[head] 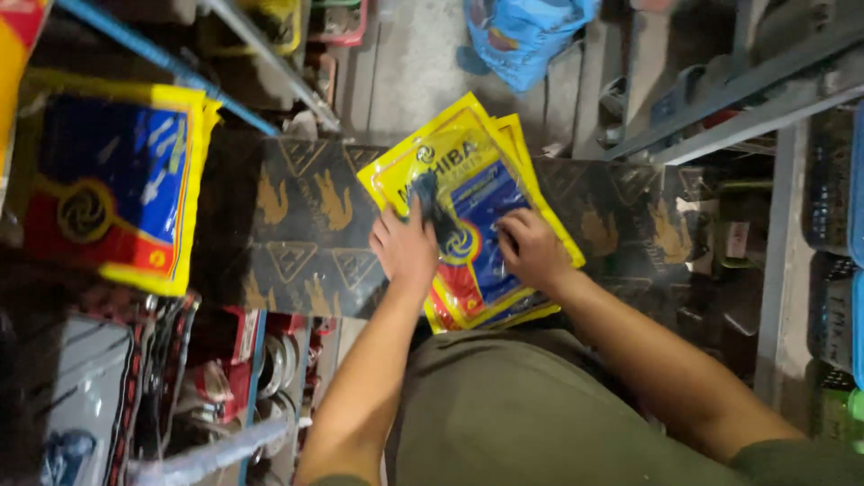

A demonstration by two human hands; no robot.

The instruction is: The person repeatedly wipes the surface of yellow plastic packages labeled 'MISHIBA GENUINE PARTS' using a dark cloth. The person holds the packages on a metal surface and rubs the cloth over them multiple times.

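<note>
A person leans over a dark patterned cardboard box (306,225) that carries a small stack of yellow, blue and red plastic packets (468,171). The left hand (405,247) lies flat and open on the top packet. The right hand (531,247) presses its curled fingers onto it, perhaps pinching the film. Another similar packet (112,180) hangs at left.

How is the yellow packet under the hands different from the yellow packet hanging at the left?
The packet under the hands lies flat on a dark box, atop similar packets; the hanging packet is alone. The left hand and right hand press the first; nothing touches the second. Both are yellow, blue and red.
</note>
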